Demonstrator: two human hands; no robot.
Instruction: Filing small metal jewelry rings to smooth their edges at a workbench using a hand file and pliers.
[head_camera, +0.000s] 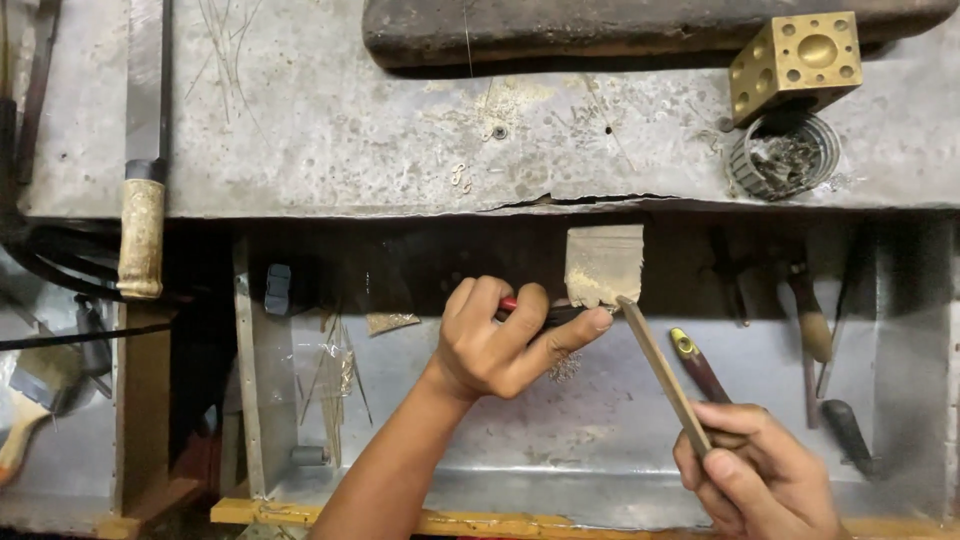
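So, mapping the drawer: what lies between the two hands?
In the head view, the file held by the right hand slants up toward the left hand; beneath it is bare metal drawer floor.

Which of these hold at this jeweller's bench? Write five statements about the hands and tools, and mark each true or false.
1. The left hand grips a dark, red-handled tool against the worn wooden bench peg. True.
2. The right hand holds a long flat metal file. True.
3. The brass cube block with round hollows lies in the metal tray. False: it sits on the grey benchtop, upper right.
4. The file's tip points toward the peg. True.
5. The wooden-handled tool at far left is in the right hand. False: it lies untouched.
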